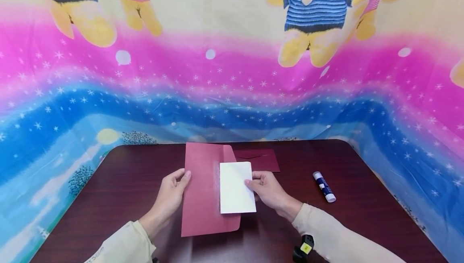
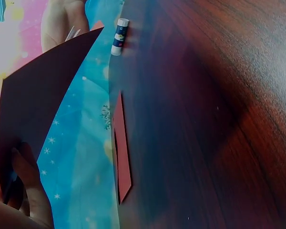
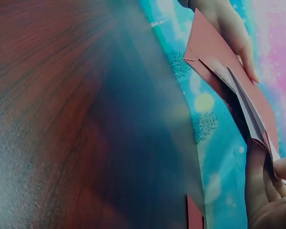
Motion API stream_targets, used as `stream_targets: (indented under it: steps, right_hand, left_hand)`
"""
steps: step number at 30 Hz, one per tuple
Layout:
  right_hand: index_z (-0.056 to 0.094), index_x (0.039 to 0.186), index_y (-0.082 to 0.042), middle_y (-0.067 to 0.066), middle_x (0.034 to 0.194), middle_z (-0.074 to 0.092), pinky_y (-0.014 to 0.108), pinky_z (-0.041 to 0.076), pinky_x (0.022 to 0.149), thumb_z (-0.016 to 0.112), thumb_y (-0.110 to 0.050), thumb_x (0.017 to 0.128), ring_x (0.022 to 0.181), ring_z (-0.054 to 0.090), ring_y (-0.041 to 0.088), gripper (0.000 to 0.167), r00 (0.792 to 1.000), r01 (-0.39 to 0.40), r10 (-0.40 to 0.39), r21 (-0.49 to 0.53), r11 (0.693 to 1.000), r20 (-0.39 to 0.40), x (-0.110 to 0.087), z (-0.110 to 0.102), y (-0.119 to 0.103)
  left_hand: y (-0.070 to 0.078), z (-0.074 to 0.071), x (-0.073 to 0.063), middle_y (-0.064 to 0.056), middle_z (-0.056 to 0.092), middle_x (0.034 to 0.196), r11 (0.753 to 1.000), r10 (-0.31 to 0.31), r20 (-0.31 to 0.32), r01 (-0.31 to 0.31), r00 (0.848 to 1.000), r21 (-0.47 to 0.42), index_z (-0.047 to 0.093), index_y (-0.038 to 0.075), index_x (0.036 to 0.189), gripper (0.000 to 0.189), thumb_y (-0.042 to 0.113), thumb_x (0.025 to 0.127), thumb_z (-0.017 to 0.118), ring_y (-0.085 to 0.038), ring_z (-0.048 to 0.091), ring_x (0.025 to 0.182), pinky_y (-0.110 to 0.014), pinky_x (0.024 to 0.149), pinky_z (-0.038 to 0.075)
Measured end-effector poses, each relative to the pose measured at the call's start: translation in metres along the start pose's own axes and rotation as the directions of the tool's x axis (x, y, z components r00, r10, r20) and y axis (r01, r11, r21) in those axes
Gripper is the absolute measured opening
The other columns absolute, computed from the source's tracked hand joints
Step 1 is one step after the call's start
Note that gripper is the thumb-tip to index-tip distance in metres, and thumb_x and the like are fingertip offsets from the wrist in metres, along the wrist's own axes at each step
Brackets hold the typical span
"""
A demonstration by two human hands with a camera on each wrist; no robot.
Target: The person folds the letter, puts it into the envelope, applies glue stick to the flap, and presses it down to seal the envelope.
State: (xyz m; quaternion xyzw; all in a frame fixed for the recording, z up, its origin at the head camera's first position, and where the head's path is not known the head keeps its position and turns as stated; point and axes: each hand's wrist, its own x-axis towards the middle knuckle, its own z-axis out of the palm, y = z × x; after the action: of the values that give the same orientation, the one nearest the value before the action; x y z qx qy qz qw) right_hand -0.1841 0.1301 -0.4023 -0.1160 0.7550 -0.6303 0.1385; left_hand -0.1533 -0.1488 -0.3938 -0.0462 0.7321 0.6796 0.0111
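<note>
Where your pale left sleeve point(image 1: 123, 245) and right sleeve point(image 1: 337, 230) come in from the near side, you have a small black device with a yellow label point(image 1: 303, 249) beneath the right cuff. Just beyond the cuffs, your left hand point(image 1: 168, 192) is clamped on the left edge of a red envelope point(image 1: 201, 190), thumb on the front and fingers bent behind it. Your right hand point(image 1: 270, 190) pinches the right edge of a folded white paper point(image 1: 236, 188), thumb in front; you cannot tell whether those fingers grip the envelope's flap as well. You have the envelope raised off the table point(image 1: 127, 202), between your two hands, with the paper overlapping its right side. The paper's left edge runs along a pale, streaky strip on the envelope; whether any of it sits inside, you cannot tell. To the right of your right hand, well apart from it, a glue stick point(image 1: 324, 187) with a blue label lies on its side. Farther off, partly hidden behind what you hold, a darker red second envelope point(image 1: 259, 161) lies flat. Past the far table edge hangs a backdrop point(image 1: 217, 73) printed with bears and snowflakes.
</note>
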Motion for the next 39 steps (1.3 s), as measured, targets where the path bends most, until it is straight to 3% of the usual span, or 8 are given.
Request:
stream_targets:
  steps: [11,14,21,30,36,39]
  right_hand:
    - [0.054,0.134,0.009,0.024,0.117,0.073,0.04,0.062,0.081,0.052,-0.012,0.105,0.092,0.076,0.019,0.036,1.0,-0.019,0.021,0.083,0.996,-0.022,0.001,0.002,0.006]
    - [0.055,0.132,0.011,0.026,0.111,0.074,0.04,0.063,0.078,0.052,-0.01,0.105,0.087,0.075,0.019,0.035,0.999,0.005,-0.004,0.034,0.999,-0.038,0.001,0.002,0.006]
    - [0.059,0.125,0.014,0.027,0.098,0.075,0.035,0.062,0.072,0.054,-0.006,0.103,0.079,0.074,0.018,0.031,0.995,0.085,-0.089,-0.084,0.993,-0.051,-0.001,0.006,0.004]
    - [0.058,0.127,0.015,0.03,0.104,0.074,0.039,0.063,0.073,0.054,-0.008,0.103,0.082,0.076,0.024,0.033,0.997,0.061,-0.063,-0.045,0.997,-0.051,-0.003,0.011,-0.001]
    - [0.061,0.126,0.013,0.027,0.105,0.074,0.04,0.062,0.076,0.055,-0.008,0.103,0.083,0.076,0.022,0.032,0.996,0.043,-0.046,-0.041,0.998,-0.08,-0.002,0.016,-0.007]
    - [0.061,0.126,0.013,0.027,0.105,0.074,0.04,0.063,0.076,0.055,-0.007,0.103,0.083,0.075,0.02,0.031,0.998,0.051,-0.052,-0.022,0.998,-0.042,-0.002,0.021,-0.01]
  left_hand:
    - [-0.004,-0.003,0.002,0.002,0.072,0.087,1.0,-0.025,-0.015,0.024,1.0,-0.018,0.046,-0.001,0.145,0.044,0.024,0.109,0.043,-0.008,0.068,0.075,-0.025,0.073,0.054]
    - [-0.003,-0.002,0.0,-0.001,0.075,0.086,1.0,-0.018,-0.026,0.017,0.999,-0.023,0.051,0.001,0.141,0.039,0.022,0.109,0.044,-0.01,0.07,0.073,-0.027,0.071,0.057]
    - [-0.001,0.005,-0.006,-0.014,0.077,0.087,1.0,0.023,0.02,-0.023,1.0,-0.011,0.056,0.002,0.135,0.034,0.021,0.108,0.047,-0.019,0.075,0.072,-0.033,0.067,0.06]
    - [-0.007,0.013,-0.006,-0.015,0.078,0.086,0.999,0.005,0.013,-0.004,1.0,-0.045,0.053,0.001,0.139,0.038,0.022,0.108,0.049,-0.018,0.075,0.071,-0.033,0.067,0.06]
    - [-0.013,0.019,-0.008,-0.014,0.078,0.09,0.999,-0.001,-0.034,0.0,0.999,-0.046,0.047,-0.003,0.145,0.046,0.023,0.107,0.05,-0.013,0.074,0.072,-0.029,0.068,0.059]
    - [-0.016,0.025,-0.009,-0.015,0.078,0.092,0.999,0.001,-0.038,-0.003,0.999,-0.044,0.042,-0.007,0.147,0.049,0.023,0.108,0.048,-0.01,0.073,0.074,-0.027,0.07,0.058]
